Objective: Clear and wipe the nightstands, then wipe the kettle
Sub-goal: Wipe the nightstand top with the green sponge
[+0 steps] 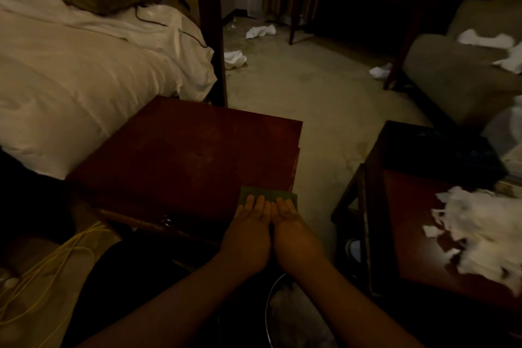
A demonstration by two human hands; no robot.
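A dark red wooden nightstand [183, 155] stands beside the bed, its top bare. At its near right corner lies a green cloth [268, 195]. My left hand [250, 223] and my right hand [291, 223] lie side by side, fingers straight, fingertips pressing on the cloth's near edge. A second red nightstand [418, 234] at the right carries a heap of torn white paper [485, 237]. No kettle is in view.
The bed with white sheets [84, 70] lies left, a black cable across it. Crumpled white tissues [261, 31] litter the carpet. An armchair [463, 70] with tissues stands at the right. A round bin rim [271, 305] sits below my arms. Yellow cords [53, 265] lie lower left.
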